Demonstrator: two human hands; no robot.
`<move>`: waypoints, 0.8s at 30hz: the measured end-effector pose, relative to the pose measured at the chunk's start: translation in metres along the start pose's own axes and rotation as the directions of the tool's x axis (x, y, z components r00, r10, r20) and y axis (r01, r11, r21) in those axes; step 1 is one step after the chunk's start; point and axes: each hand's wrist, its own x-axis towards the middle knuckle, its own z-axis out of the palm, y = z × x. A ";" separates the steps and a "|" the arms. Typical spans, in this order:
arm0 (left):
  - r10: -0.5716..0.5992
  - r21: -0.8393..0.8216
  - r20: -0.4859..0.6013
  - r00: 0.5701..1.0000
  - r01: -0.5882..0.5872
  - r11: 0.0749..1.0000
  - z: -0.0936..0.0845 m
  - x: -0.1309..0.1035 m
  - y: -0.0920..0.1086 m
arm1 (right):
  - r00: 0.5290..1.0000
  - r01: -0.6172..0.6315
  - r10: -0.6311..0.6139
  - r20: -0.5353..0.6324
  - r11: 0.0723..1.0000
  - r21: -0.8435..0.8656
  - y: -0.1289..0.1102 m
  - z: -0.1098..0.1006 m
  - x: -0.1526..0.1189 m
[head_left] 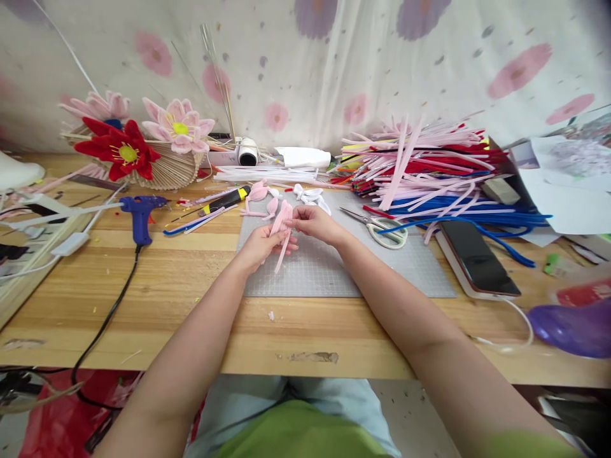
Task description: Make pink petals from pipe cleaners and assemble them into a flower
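Between my two hands, over the grey cutting mat (329, 267), is a piece made of pink pipe cleaners (281, 221) with loose ends hanging down. My left hand (264, 247) grips it from below, thumb laid across it. The fingers of my right hand (312, 224) pinch its upper right side. Just behind lie several pink pipe-cleaner petals (258, 194) and a few white shaped pieces (312, 196). To the right of my right hand, scissors with pale handles (391, 234) rest on the mat.
A blue glue gun (140, 216) with a trailing cord stands at left, near a yellow-and-black utility knife (226, 201). Fuzzy flowers (126, 152) stand behind. A large pipe-cleaner heap (420, 165) fills the back right, beside a phone (477, 257) on a white box.
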 end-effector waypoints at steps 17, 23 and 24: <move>-0.013 -0.179 0.075 0.997 0.027 0.983 0.002 -0.003 0.004 | 0.989 -0.138 0.145 -0.024 0.972 0.189 0.002 0.006 0.001; -0.035 -0.309 0.130 0.991 0.074 0.948 -0.002 -0.001 0.006 | 0.985 -0.174 0.169 0.042 0.946 0.272 -0.003 0.004 -0.002; -0.051 -0.324 0.143 0.988 0.096 0.941 -0.003 0.000 0.006 | 0.985 -0.172 0.166 0.045 0.944 0.280 -0.003 0.004 -0.002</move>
